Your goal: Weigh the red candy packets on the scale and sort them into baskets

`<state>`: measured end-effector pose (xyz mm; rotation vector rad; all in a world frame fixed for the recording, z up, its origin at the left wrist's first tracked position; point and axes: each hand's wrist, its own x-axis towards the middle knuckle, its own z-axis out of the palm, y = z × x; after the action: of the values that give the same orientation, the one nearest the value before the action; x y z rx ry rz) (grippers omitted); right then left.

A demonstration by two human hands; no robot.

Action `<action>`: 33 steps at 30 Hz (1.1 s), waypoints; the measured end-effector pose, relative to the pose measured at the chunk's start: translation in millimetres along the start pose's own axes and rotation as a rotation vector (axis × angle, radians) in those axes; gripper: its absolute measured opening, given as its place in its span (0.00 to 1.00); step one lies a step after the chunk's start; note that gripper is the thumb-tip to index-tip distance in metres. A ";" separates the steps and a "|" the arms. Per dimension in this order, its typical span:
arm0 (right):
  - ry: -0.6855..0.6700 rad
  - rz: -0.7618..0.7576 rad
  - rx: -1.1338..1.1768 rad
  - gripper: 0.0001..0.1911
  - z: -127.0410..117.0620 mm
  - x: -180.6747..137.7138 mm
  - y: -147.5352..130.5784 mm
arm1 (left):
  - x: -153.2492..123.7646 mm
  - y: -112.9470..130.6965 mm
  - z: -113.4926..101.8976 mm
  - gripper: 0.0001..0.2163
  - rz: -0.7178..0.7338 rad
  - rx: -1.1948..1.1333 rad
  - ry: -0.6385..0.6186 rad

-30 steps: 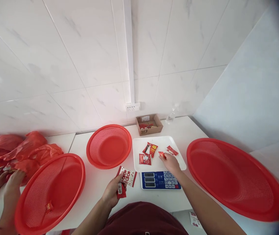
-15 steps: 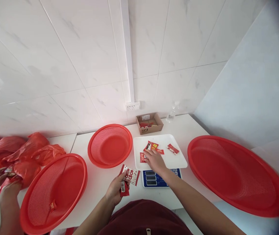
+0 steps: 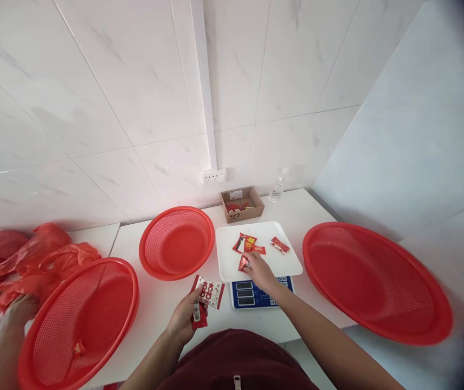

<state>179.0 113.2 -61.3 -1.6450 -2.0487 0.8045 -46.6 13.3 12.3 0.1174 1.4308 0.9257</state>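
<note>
Red packet [image 3: 243, 264] shifted right on smooth white tray [image 3: 284, 265], pinched by fingers [image 3: 249, 257] of right hand [image 3: 259, 271]; left hand [image 3: 184, 318] clamps flat packets [image 3: 211, 291].

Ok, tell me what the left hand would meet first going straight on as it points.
Past the packets it holds, the left hand would probably meet the white tray first, at its near left corner, though depth is unclear.

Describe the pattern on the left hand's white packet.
The white packet has red designs and red ends, clearest in the head view.
</note>
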 end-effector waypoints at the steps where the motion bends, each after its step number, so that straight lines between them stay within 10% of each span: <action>1: 0.051 0.019 0.039 0.23 -3.4 -0.4 8.8 | 0.1 0.6 1.3 0.11 0.006 0.003 -0.011; 8: 0.359 0.086 0.041 0.19 -42.8 -14.6 23.6 | 0.0 8.4 22.0 0.15 0.114 0.079 -0.160; 16: -0.348 0.107 0.712 0.22 -48.4 -56.2 -59.7 | -5.0 9.3 58.7 0.17 0.200 0.236 -0.399; 25: -0.143 0.268 0.410 0.17 -41.6 -56.5 -21.8 | -3.1 7.3 38.9 0.14 -0.103 0.018 -0.281; 33: 0.013 0.312 0.442 0.16 -55.5 -45.8 -6.8 | -5.1 9.3 29.0 0.28 -0.060 -0.042 -0.347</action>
<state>219.2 78.3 -12.5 -1.7119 -1.4770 1.2427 -25.0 29.4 27.4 0.1934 1.0879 0.8393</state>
